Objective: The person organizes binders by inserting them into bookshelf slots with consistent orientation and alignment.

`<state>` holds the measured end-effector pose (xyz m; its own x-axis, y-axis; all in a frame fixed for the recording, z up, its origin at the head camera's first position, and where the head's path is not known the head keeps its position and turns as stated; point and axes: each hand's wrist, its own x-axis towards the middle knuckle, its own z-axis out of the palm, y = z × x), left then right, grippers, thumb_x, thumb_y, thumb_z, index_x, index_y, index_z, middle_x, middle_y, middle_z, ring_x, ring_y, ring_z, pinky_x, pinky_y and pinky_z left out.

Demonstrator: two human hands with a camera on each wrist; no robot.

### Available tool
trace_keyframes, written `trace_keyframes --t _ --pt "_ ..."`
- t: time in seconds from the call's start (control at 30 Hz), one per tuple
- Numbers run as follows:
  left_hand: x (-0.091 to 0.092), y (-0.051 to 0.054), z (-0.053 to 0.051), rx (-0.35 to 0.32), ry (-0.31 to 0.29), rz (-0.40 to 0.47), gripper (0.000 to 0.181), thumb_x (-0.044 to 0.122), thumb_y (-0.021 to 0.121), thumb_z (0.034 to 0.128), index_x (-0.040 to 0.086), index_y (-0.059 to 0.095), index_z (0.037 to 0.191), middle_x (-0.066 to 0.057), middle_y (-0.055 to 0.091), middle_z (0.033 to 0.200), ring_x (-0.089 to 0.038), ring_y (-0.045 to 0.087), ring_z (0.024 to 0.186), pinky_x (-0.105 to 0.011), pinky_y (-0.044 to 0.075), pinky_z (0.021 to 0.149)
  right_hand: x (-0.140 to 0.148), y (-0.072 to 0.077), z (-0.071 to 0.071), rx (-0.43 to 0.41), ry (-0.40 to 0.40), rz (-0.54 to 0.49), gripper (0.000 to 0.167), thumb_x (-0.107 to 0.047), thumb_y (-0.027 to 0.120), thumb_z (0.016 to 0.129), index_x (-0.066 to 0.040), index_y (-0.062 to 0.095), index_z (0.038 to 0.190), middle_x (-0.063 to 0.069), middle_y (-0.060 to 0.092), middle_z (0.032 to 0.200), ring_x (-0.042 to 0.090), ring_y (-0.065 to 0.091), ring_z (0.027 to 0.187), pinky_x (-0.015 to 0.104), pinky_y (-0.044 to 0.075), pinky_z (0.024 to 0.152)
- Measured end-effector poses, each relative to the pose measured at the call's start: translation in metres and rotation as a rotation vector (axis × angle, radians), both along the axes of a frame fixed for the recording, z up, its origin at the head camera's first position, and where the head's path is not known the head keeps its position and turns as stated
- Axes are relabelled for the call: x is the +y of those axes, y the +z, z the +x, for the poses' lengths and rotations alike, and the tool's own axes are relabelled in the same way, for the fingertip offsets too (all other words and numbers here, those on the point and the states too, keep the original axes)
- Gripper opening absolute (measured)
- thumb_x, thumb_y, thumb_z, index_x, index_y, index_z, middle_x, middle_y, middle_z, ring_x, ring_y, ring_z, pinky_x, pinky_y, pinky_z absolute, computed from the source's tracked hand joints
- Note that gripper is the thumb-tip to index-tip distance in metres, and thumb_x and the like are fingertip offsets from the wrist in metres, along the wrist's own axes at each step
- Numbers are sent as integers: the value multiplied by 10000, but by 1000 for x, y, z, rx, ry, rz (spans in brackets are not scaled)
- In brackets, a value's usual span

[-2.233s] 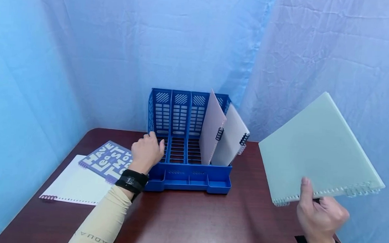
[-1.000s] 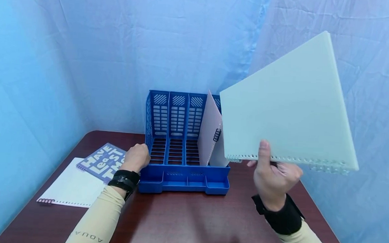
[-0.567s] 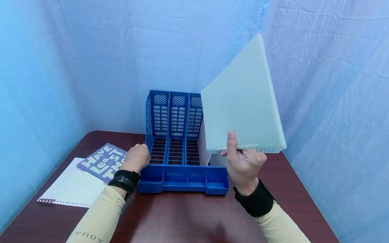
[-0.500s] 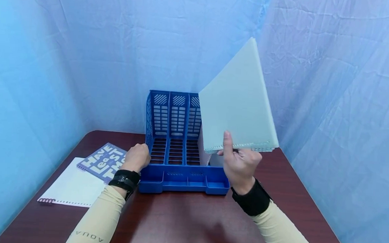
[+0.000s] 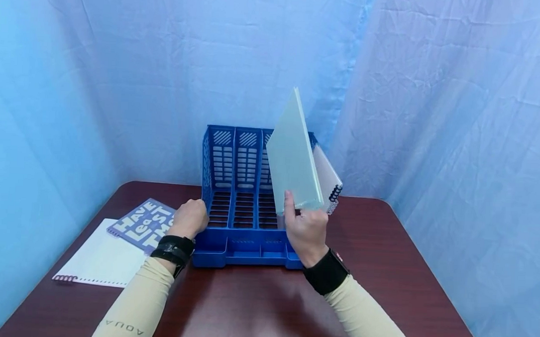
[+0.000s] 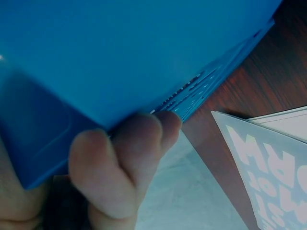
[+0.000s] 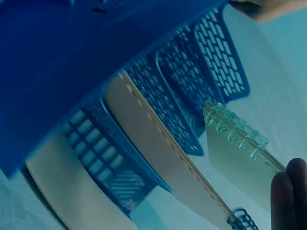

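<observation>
A blue slatted file rack (image 5: 255, 248) stands at the table's middle. My left hand (image 5: 188, 219) grips its left front edge; in the left wrist view, curled fingers (image 6: 103, 172) hold the blue wall. My right hand (image 5: 307, 233) pinches a pale green spiral notebook (image 5: 293, 159) by its bound edge, upright in front of the rack's right part. Two notebooks stand in the rack: a white one (image 5: 326, 178) at the right, and a pinkish one (image 7: 153, 139), mostly hidden in the head view. The right wrist view shows the green notebook's clear rings (image 7: 235, 129) outside the rack.
At the left of the table (image 5: 383, 274) lies a white spiral notebook (image 5: 100, 256), with a purple lettered notebook (image 5: 143, 223) partly over it. Blue curtains (image 5: 143, 72) surround the table at the back and sides.
My right hand has carried the green notebook left and down from the far right to the rack, turning it more edge-on. My left hand has moved slightly left and down onto the rack's edge.
</observation>
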<state>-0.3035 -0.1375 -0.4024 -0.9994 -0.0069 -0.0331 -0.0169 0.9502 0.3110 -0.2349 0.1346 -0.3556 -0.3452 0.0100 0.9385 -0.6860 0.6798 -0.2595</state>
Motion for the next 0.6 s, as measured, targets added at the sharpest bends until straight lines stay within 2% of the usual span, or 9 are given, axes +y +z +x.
trace_keyframes --t 0.13,0.4,0.6 --pt "-1 1 0 2 -2 0 217 71 568 988 25 657 796 -114 629 754 -248 626 680 -378 508 582 -4 -12 -5 -12 -31 -3 318 -84 721 952 64 666 1228 215 745 1033 294 764 813 413 612 651" --pt "-2 1 0 0 -11 4 243 58 554 989 39 639 762 -113 623 747 -248 621 674 -367 489 572 -12 -29 -12 -63 -69 12 285 -111 701 977 67 665 1196 226 740 1020 311 764 809 398 609 624" --pt "-2 0 0 -6 -7 -1 191 64 568 985 21 664 826 -119 639 778 -247 628 683 -375 505 577 -15 -41 -18 -81 -101 19 169 -93 713 962 72 689 988 214 717 844 307 745 683 365 587 531"
